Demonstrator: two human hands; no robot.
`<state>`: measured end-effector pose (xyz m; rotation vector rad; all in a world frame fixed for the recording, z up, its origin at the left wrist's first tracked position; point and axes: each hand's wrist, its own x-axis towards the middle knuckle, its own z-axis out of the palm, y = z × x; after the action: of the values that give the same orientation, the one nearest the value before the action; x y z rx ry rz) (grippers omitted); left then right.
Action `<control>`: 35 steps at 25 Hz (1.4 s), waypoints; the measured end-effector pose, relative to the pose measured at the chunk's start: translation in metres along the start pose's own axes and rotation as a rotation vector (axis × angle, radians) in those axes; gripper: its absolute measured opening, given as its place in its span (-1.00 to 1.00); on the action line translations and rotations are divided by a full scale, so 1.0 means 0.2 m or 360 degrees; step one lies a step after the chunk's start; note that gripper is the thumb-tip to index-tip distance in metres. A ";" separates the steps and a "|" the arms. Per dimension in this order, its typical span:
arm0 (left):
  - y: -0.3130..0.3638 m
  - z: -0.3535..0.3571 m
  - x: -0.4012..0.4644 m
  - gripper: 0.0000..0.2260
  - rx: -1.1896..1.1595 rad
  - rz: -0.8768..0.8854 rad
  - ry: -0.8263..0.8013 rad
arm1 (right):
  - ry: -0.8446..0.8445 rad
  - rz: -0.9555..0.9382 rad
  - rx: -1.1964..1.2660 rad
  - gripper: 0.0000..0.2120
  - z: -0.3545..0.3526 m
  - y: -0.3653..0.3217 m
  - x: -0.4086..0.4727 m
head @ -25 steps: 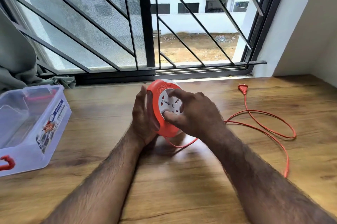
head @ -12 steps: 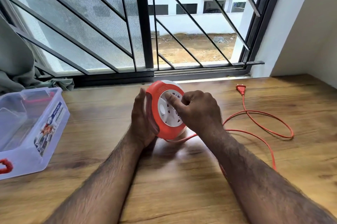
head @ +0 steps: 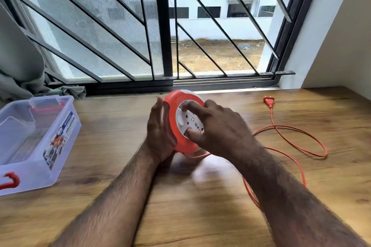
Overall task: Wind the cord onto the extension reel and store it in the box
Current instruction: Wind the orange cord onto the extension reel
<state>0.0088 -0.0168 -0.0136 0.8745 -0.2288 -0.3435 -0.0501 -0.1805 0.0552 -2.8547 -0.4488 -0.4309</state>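
Round orange plastic extension reel with white socket face (head: 183,124) held on edge above centre of wooden table (head: 200,206). Left hand (head: 159,136) cups reel's back, fingers wrapped round rim. Right hand (head: 218,132) on socket face, index fingertip and thumb curled against it. Thin orange cord (head: 289,142) trails from reel's underside, looping toward 3 o'clock; orange plug (head: 269,101) lies at 2 o'clock. Clear plastic storage box with red latches (head: 36,142) sits open at 9 o'clock, well apart.

A printed label (head: 60,142) stood on the side wall of the clear plastic box (head: 30,174) at the left of the frame; its wording and logo were too blurred to read. No other text was legible.
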 end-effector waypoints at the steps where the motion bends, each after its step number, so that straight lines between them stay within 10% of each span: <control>1: 0.00 0.00 0.00 -0.22 -0.0001 0.0004 0.0012 | -0.0006 0.0010 0.0023 -0.48 0.01 -0.01 0.00; 13: -0.02 0.02 -0.01 -0.33 0.0179 0.0207 0.0033 | 0.0244 0.1013 0.1723 -0.48 0.16 -0.03 0.07; 18: 0.01 0.00 0.00 -0.22 -0.0099 0.0113 0.0036 | 0.0210 0.0163 0.0448 -0.54 0.08 0.00 0.03; 24: 0.02 -0.02 0.00 -0.19 -0.0060 0.0041 -0.0014 | -0.0063 -0.0148 0.0052 -0.43 0.03 0.03 0.01; 29: 0.01 0.02 -0.03 -0.30 0.0084 0.0069 0.0031 | 0.0128 0.0008 0.0121 -0.39 0.01 0.03 0.02; 35: 0.01 0.03 -0.02 -0.29 0.0122 0.0239 -0.0052 | 0.0267 0.0617 0.1088 -0.30 0.14 -0.02 0.04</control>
<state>0.0026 -0.0190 -0.0086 0.9220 -0.3375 -0.2103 -0.0364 -0.1681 0.0329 -2.1474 0.0069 -0.3509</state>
